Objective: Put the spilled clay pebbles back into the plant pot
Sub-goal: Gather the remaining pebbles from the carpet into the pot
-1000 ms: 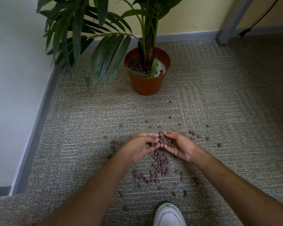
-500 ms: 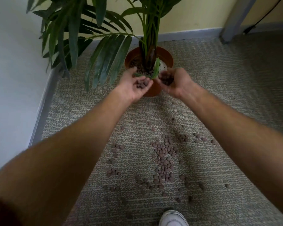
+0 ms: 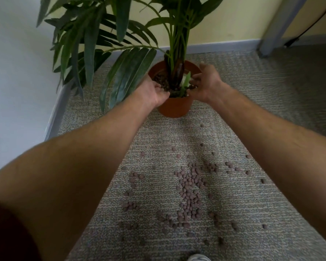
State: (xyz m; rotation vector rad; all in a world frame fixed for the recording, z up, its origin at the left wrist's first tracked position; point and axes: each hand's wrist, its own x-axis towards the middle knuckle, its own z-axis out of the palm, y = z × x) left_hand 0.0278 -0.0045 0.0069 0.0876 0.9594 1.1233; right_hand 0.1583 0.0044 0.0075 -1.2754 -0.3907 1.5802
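Observation:
A terracotta plant pot with a green palm stands on the carpet near the corner, with brown clay pebbles around the stems. My left hand is cupped and tipped inward over the pot's left rim; its palm is hidden, so I cannot tell if it holds pebbles. Over the right rim, my right hand has its fingers spread apart, fingertips close to the pebbles in the pot. Several spilled clay pebbles lie scattered on the carpet between my forearms, densest in a strip at the centre.
Long palm leaves hang over the pot's left side, above my left wrist. A white wall and skirting run along the left. A grey post and a black cable stand at the back right. A white shoe tip shows at the bottom edge.
Both hands scooped pebbles from the carpet pile, carried them forward, and now sit over the pot rim. The right hand's fingers have spread apart; the left has tipped inward.

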